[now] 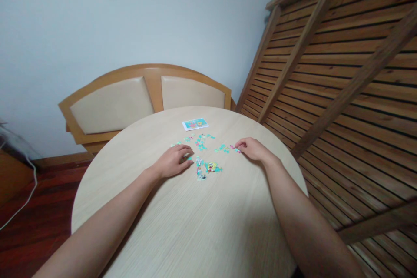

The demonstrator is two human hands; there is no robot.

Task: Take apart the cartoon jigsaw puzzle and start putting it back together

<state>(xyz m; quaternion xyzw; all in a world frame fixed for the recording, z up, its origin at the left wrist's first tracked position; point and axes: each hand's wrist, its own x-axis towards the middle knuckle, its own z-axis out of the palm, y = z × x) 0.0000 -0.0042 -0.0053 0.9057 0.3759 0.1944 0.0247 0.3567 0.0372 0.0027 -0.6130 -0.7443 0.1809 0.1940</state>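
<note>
Fingertips of the bare right hand (251, 148) come together at a small, flat, pink-and-white puzzle piece (232, 147); from my remote seat I cannot tell whether they grip it or merely touch it. I judge that something so thin leaves room only for a fingertip pinch. The bare left hand (173, 160) rests loosely open, thumb and fingers apart, left of my landmark, a yellow-and-turquoise patch of flat, cardboard-looking pieces (212, 167). Perhaps it is there to be ready without covering the patch.

A narrow white-and-turquoise strip of pieces (199, 172) lies along the patch's left side; I cannot tell whether they join. Beyond the patch, loose turquoise pieces (201, 147) lie spread out, probably so that I can read each one singly. Farther beyond it, a rectangular white-edged card with a turquoise cartoon picture (195, 124) lies flat, out of the hands' way yet in view.

All this sits on a round, pale wood-grain table (156, 234); past it, well beyond the patch, is a curved wooden bench back with cream panels (155, 89).
</note>
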